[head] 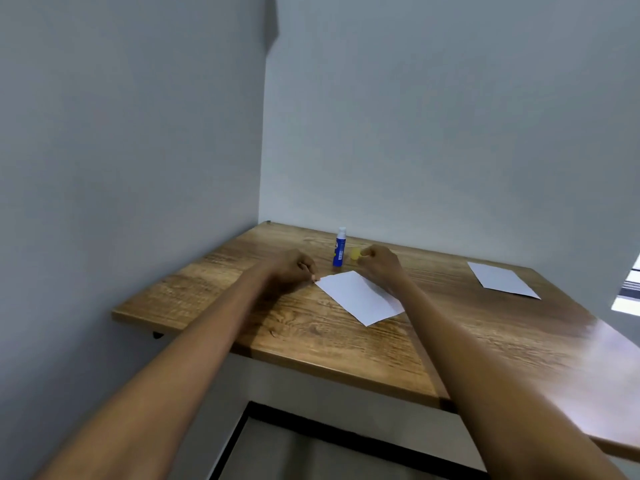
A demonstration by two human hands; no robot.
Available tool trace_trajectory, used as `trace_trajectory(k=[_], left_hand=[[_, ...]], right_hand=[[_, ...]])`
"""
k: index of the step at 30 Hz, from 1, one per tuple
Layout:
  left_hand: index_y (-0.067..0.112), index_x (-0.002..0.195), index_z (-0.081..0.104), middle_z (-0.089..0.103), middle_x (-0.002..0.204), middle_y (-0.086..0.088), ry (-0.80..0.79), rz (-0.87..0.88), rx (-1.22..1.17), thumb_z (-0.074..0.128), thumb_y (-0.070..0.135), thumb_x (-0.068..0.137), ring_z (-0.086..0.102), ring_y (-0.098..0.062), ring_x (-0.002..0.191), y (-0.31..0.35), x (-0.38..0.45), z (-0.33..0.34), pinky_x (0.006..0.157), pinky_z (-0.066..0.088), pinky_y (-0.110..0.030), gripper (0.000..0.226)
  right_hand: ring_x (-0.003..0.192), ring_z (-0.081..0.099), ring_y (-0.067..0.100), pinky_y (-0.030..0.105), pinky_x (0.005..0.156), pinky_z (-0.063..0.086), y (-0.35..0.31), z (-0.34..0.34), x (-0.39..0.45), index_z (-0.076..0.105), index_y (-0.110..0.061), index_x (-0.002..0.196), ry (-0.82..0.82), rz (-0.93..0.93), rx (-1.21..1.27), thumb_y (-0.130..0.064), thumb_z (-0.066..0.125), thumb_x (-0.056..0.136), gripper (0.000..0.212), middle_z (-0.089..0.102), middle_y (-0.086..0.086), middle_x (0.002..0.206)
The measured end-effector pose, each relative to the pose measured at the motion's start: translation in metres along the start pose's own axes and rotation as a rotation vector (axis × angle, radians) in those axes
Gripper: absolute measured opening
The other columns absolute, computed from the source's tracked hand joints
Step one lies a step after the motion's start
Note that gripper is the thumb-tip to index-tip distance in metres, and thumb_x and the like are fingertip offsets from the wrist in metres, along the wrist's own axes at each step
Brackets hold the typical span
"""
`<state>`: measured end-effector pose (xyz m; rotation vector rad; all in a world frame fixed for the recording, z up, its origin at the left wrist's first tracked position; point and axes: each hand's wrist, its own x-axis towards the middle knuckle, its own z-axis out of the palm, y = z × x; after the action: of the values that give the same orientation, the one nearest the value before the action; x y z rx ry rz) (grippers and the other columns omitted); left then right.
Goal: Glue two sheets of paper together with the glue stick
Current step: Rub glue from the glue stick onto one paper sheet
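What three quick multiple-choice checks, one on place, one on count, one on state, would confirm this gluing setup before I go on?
1. Where does the glue stick stand?
A. Behind the near sheet, between the hands
B. On the far sheet
C. At the table's front edge

2. How many paper sheets lie on the table?
A. One
B. Two
C. Three

3. What state is the glue stick in?
A. Lying down, capped
B. Upright, cap off
C. Held over the paper

Key: 1 A, it stands beyond the near sheet; 2 B, a far sheet lies apart at right; 3 B, the right hand pinches the yellow cap.
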<state>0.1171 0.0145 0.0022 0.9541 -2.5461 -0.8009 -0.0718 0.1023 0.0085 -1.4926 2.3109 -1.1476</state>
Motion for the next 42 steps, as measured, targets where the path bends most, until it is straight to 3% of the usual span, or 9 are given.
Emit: trace_trajectory(k=[3, 6, 9, 15, 18, 23, 30, 35, 42], left_hand=[[0.018, 0.095, 0.072, 0.069, 0.1, 0.0, 0.035, 0.058, -0.023, 0.063, 0.018, 0.085, 0.061, -0.011, 0.093, -0.01, 0.005, 0.001, 0.086, 0.047, -0.028, 0.013], [0.027, 0.088, 0.072, 0.064, 0.087, 0.01, 0.064, 0.093, -0.027, 0.066, 0.021, 0.083, 0.056, 0.003, 0.077, -0.015, 0.009, 0.002, 0.07, 0.044, -0.017, 0.01], [0.028, 0.085, 0.071, 0.064, 0.088, 0.007, 0.098, 0.134, -0.038, 0.067, 0.021, 0.083, 0.054, 0.003, 0.073, -0.018, 0.013, 0.005, 0.069, 0.043, -0.016, 0.009], [0.019, 0.095, 0.071, 0.067, 0.101, -0.002, 0.154, 0.184, 0.012, 0.066, 0.02, 0.083, 0.054, -0.007, 0.081, -0.021, 0.013, 0.007, 0.075, 0.042, -0.024, 0.012], [0.014, 0.101, 0.067, 0.062, 0.106, -0.009, 0.198, 0.199, 0.079, 0.059, 0.011, 0.085, 0.05, -0.012, 0.085, -0.02, 0.011, 0.01, 0.074, 0.038, -0.023, 0.018], [0.022, 0.087, 0.069, 0.051, 0.103, -0.004, 0.325, 0.172, 0.114, 0.047, 0.011, 0.083, 0.047, -0.019, 0.101, -0.017, 0.0, 0.009, 0.088, 0.04, -0.034, 0.025], [0.024, 0.085, 0.075, 0.055, 0.116, -0.002, 0.342, 0.219, 0.219, 0.052, 0.011, 0.079, 0.044, -0.017, 0.106, -0.014, -0.012, 0.007, 0.088, 0.034, -0.03, 0.028], [0.022, 0.091, 0.075, 0.053, 0.125, -0.002, 0.312, 0.218, 0.175, 0.054, 0.008, 0.081, 0.04, -0.017, 0.112, -0.012, -0.012, 0.009, 0.09, 0.034, -0.028, 0.027], [0.026, 0.09, 0.074, 0.05, 0.128, -0.001, 0.257, 0.209, 0.15, 0.054, 0.011, 0.081, 0.039, -0.017, 0.116, -0.011, -0.014, 0.009, 0.095, 0.037, -0.035, 0.027]], right_hand=[[0.071, 0.044, 0.011, 0.025, 0.061, 0.033, -0.018, 0.022, 0.021, 0.053, -0.013, 0.075, -0.059, 0.008, 0.004, -0.027, 0.061, 0.088, 0.02, 0.044, -0.001, 0.076], [0.075, 0.05, 0.017, 0.025, 0.057, 0.033, -0.021, 0.041, 0.037, 0.053, -0.008, 0.086, -0.061, 0.045, 0.071, -0.027, 0.062, 0.088, 0.021, 0.054, 0.009, 0.087], [0.077, 0.054, 0.021, 0.03, 0.066, 0.038, -0.018, 0.052, 0.04, 0.057, -0.004, 0.098, -0.01, 0.06, 0.127, -0.02, 0.058, 0.089, 0.018, 0.063, 0.016, 0.096], [0.071, 0.05, 0.019, 0.029, 0.066, 0.038, -0.02, 0.045, 0.025, 0.055, -0.013, 0.106, 0.067, -0.094, 0.399, -0.03, 0.039, 0.101, 0.024, 0.054, 0.006, 0.079], [0.059, 0.048, 0.012, 0.017, 0.053, 0.044, -0.016, 0.033, 0.013, 0.048, -0.022, 0.118, 0.006, -0.133, 0.656, -0.024, 0.049, 0.097, 0.021, 0.051, 0.001, 0.072], [0.059, 0.053, 0.007, 0.018, 0.055, 0.046, -0.009, 0.026, 0.004, 0.061, -0.013, 0.097, 0.053, -0.152, 0.828, -0.021, 0.068, 0.086, 0.014, 0.058, -0.001, 0.074], [0.081, 0.063, 0.032, 0.044, 0.075, 0.051, -0.02, 0.044, 0.004, 0.048, -0.01, 0.094, 0.119, -0.217, 0.392, -0.039, 0.047, 0.096, 0.029, 0.061, 0.019, 0.092], [0.072, 0.045, 0.018, 0.031, 0.067, 0.034, -0.024, 0.056, 0.002, 0.042, -0.01, 0.09, 0.144, -0.327, 0.165, -0.04, 0.043, 0.098, 0.03, 0.046, 0.006, 0.087], [0.068, 0.042, 0.014, 0.025, 0.056, 0.03, -0.024, 0.06, 0.007, 0.043, -0.013, 0.09, 0.179, -0.383, 0.115, -0.039, 0.048, 0.096, 0.027, 0.047, 0.004, 0.086]])
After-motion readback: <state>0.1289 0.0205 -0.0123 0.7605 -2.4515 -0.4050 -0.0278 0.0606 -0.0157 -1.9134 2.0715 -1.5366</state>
